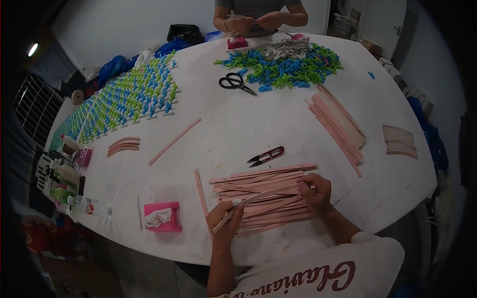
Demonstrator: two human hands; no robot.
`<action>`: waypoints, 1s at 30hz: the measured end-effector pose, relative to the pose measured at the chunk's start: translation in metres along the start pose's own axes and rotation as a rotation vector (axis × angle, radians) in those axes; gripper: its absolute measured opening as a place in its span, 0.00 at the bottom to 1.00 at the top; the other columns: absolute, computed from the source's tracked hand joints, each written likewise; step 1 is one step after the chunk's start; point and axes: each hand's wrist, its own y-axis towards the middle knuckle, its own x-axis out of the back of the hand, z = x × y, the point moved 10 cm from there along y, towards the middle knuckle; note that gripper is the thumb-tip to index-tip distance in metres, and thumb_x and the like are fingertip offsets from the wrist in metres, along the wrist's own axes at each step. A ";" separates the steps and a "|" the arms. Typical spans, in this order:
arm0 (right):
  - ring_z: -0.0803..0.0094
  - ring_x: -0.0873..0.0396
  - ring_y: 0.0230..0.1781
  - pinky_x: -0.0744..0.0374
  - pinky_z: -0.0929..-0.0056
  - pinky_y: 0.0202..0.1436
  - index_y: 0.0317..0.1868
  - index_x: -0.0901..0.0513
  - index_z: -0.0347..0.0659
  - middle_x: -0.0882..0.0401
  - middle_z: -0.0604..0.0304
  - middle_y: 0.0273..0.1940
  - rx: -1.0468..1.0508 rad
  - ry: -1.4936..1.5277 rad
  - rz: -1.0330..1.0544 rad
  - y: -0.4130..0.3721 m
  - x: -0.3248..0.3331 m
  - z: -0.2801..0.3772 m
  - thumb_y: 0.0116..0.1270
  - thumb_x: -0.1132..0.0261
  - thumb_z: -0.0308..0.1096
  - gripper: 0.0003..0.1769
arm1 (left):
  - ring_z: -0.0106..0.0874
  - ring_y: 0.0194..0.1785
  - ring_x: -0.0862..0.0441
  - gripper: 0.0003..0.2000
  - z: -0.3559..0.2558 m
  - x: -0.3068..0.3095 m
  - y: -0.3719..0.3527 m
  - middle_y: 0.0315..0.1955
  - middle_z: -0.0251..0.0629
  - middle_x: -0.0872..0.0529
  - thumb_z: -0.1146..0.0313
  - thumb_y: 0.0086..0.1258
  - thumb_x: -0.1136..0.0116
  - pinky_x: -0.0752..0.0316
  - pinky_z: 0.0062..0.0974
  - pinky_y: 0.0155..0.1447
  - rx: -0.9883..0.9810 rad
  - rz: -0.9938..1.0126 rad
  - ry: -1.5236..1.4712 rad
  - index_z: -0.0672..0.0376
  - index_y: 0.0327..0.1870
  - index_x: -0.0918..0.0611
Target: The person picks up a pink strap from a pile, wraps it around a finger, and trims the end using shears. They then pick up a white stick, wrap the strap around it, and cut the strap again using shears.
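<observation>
A narrow pale pink strip (271, 191) is stretched between my hands, slanting up to the right. My left hand (226, 221) is closed round its lower end, with something white wrapped on one finger. At the other end, my right hand (315, 192) pinches the strip between thumb and fingers. Beneath both hands lies a loose pile of similar pink strips (278, 219), some with small slots. Just beyond the pile are red-handled thread snips (266, 156). A single strip (201, 193) rests left of the pile.
Black scissors (237, 83) lie near a heap of green and blue clips (293, 69). More strips (338, 126) are at right, a tissue box (166, 217) at left. Rows of clips (131, 94) cover the far left. Another person (258, 17) works across the table.
</observation>
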 end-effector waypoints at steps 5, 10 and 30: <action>0.78 0.26 0.20 0.27 0.80 0.24 0.32 0.19 0.34 0.22 0.60 0.23 -0.010 0.013 -0.003 0.000 0.000 -0.002 0.58 0.38 0.24 0.03 | 0.25 0.19 0.26 0.08 -0.002 0.000 0.001 0.17 0.38 0.22 0.77 0.56 0.32 0.34 0.19 0.23 -0.020 -0.008 0.000 0.64 0.29 0.23; 0.79 0.27 0.19 0.28 0.80 0.24 0.32 0.19 0.34 0.22 0.60 0.23 -0.014 0.007 0.003 0.001 -0.001 -0.001 0.59 0.38 0.24 0.03 | 0.24 0.19 0.26 0.08 -0.001 0.000 0.000 0.17 0.37 0.22 0.77 0.56 0.32 0.34 0.19 0.23 -0.037 -0.009 -0.001 0.64 0.29 0.22; 0.81 0.28 0.20 0.28 0.82 0.24 0.33 0.19 0.33 0.22 0.61 0.22 -0.033 0.009 -0.006 0.001 -0.001 -0.003 0.59 0.38 0.23 0.03 | 0.26 0.19 0.25 0.08 0.003 -0.002 0.000 0.18 0.37 0.22 0.76 0.55 0.32 0.33 0.20 0.24 -0.016 0.000 0.003 0.64 0.28 0.22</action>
